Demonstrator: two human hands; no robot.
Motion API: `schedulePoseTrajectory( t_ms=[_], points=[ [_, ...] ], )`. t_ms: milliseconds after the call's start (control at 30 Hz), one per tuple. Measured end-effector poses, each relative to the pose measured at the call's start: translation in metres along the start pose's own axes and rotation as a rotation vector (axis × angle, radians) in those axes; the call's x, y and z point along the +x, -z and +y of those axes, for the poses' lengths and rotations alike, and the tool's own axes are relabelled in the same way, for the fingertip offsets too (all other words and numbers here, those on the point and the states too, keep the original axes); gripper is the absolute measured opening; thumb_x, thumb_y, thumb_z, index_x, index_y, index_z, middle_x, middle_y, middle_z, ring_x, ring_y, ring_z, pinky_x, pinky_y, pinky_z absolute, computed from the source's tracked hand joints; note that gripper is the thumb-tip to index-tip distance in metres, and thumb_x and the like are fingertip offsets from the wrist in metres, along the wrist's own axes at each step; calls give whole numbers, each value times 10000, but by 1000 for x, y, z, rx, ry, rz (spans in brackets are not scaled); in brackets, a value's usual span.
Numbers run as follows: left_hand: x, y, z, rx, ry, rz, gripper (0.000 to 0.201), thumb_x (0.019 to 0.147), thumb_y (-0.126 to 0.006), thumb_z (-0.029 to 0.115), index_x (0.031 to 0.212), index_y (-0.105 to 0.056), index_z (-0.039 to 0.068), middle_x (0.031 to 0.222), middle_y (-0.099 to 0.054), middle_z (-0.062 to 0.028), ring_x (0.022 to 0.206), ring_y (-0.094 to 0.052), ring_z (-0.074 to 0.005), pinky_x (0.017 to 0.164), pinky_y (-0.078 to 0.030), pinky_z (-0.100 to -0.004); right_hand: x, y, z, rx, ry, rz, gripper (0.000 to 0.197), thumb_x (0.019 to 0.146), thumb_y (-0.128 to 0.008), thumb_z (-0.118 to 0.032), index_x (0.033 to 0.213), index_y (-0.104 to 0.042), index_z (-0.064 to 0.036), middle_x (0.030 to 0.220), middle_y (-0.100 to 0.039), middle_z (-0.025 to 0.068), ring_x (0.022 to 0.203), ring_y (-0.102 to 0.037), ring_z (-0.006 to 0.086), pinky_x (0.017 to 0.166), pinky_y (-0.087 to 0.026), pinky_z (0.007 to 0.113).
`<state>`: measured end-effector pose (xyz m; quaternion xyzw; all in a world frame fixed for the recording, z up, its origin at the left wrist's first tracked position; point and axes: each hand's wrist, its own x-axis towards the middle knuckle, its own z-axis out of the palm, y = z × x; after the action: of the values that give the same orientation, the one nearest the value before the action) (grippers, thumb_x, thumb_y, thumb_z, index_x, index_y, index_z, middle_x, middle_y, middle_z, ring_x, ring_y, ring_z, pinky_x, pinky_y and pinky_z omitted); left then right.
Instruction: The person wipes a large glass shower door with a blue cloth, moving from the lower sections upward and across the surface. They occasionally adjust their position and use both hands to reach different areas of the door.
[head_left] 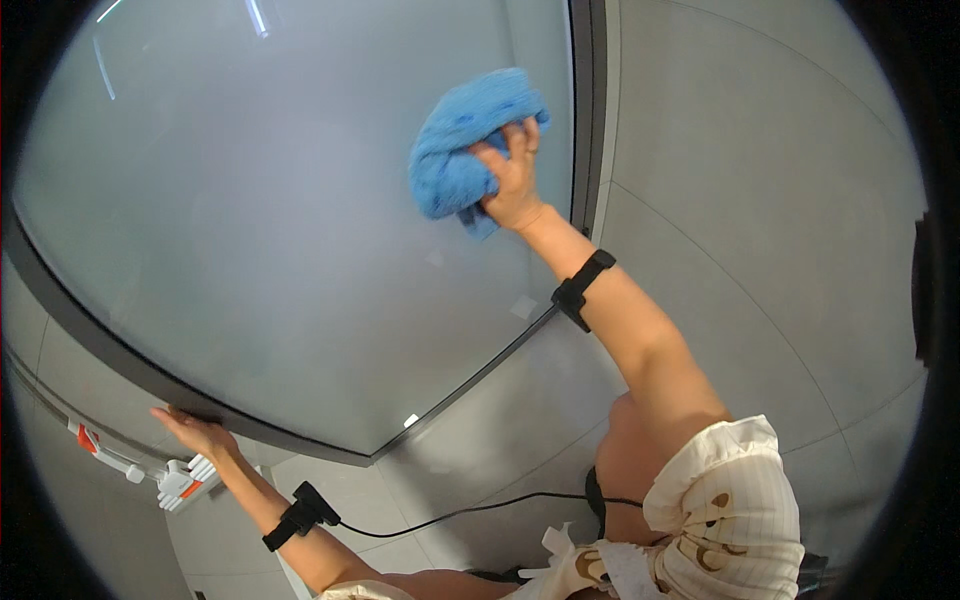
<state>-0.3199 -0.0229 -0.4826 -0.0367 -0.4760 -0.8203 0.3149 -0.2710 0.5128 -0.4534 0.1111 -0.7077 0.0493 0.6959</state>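
Note:
A large frosted glass panel (260, 230) in a dark frame (150, 385) fills the upper left and middle of the view. My right hand (516, 178) presses a bunched blue fluffy cloth (455, 150) to the glass, near the panel's right side. The fingers are bent over the cloth, and part of it is hidden under the palm. At the lower left, my left hand (198, 434) rests against the outer edge of the frame with fingers stretched out, holding nothing. Some fingers are partly hidden by the frame.
A white and orange mop-like tool (178, 480) stands by the wall at the lower left. Large grey tiles (740, 200) lie to the right. A black cable (430, 515) runs from my left wrist strap (302, 515) toward my body.

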Motion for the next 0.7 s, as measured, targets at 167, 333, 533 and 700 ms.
schedulePoseTrajectory(
  t_ms=[167, 333, 533, 700],
  points=[
    [-11, -12, 11, 13, 21, 60, 696, 962, -389, 586, 1383, -426, 33, 1405, -455, -67, 1262, -424, -219, 1075, -294, -338, -17, 3, 70, -118, -184, 109, 627, 706, -752, -212, 1283, -510, -164, 1425, -288, 206, 1353, -190, 473, 1110, -185, 593],
    [-18, -19, 11, 96, -90, 0, 701, 982, -374, 551, 1447, -327, 29, 1477, -362, -70, 1323, -358, -216, 1109, -244, -336, -56, 3, 93, -97, -903, 357, 656, 792, -683, -245, 1348, -437, 2, 1498, -198, 208, 1335, -227, 445, 1097, -204, 547],
    [-20, -23, 13, 137, -69, -69, 753, 970, -384, 572, 1477, -265, 28, 1525, -280, -79, 1373, -286, -235, 1138, -193, -342, -91, -12, 48, -92, -1219, 324, 654, 833, -673, -295, 1354, -420, 10, 1511, -162, 193, 1322, -215, 438, 1083, -221, 553],
    [-22, -26, 8, 111, -42, -91, 753, 966, -396, 573, 1485, -254, 46, 1530, -271, -72, 1382, -277, -227, 1144, -191, -339, -46, -29, 13, 22, -1141, 344, 621, 820, -689, -239, 1326, -438, 20, 1499, -216, 173, 1331, -189, 431, 1098, -211, 540]
  ],
)
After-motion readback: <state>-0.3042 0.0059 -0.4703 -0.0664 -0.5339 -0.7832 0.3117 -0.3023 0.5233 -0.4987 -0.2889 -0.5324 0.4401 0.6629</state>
